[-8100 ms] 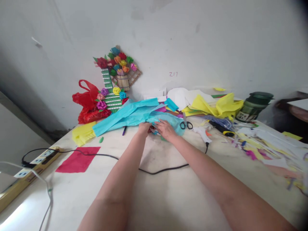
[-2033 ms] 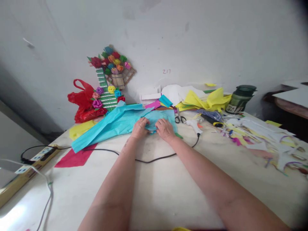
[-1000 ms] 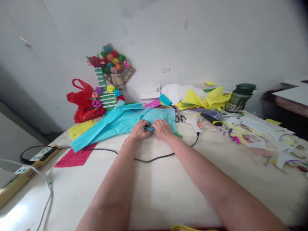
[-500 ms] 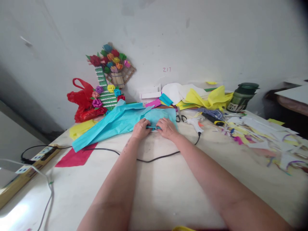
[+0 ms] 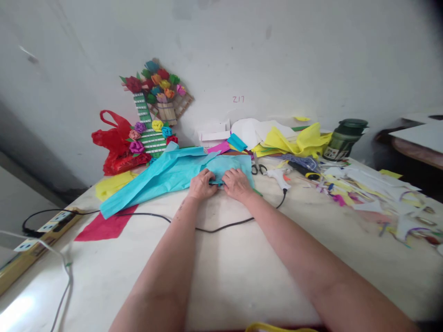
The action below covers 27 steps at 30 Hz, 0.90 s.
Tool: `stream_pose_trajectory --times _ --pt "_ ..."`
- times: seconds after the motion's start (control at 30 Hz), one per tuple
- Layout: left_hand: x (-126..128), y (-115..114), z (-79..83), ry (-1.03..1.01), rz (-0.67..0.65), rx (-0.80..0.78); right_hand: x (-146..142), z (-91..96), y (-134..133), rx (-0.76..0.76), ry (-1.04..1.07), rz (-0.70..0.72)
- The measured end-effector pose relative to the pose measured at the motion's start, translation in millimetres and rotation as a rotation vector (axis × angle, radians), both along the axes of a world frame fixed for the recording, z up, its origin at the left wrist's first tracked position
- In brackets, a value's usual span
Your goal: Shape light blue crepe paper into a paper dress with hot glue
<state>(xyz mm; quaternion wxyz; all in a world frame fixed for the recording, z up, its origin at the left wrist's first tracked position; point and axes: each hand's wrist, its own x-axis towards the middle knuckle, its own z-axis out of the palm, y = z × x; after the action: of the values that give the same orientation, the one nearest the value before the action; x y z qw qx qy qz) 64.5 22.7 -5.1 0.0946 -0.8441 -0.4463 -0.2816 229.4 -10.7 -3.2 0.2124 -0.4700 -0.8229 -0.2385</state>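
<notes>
Head view: wall [image 5: 294, 55] reads "217"; left hand [image 5: 202, 185], right hand [image 5: 236, 184] grip paper [image 5: 162, 177].

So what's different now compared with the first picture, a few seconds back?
The blue tissue paper has been drawn toward the person; its left end now overlaps the red sheet, which lay uncovered before. The left hand and right hand, then fumbling at its near edge, now both pinch a folded edge of it. The scissors, glue gun, green jar and flower decoration stayed put.
</notes>
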Motion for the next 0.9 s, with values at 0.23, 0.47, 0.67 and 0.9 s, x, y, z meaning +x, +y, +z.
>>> stream_pose_trajectory --times 0.23,0.47,0.67,0.9 --pt "0 -1 0.2 -0.012 -0.048 -0.012 -3 -5.3 1 0.051 -0.108 0.018" --pt "-1 5 -5.0 -0.021 -0.011 -0.022 1 -6.1 -3 -0.028 -0.032 0.026" --pt "-4 9 -5.7 -0.01 -0.055 -0.029 2 -5.7 -1 -0.029 0.002 0.007" --pt "-1 5 -2.9 0.008 -0.023 -0.048 1 -7.1 1 -0.03 0.019 -0.014"
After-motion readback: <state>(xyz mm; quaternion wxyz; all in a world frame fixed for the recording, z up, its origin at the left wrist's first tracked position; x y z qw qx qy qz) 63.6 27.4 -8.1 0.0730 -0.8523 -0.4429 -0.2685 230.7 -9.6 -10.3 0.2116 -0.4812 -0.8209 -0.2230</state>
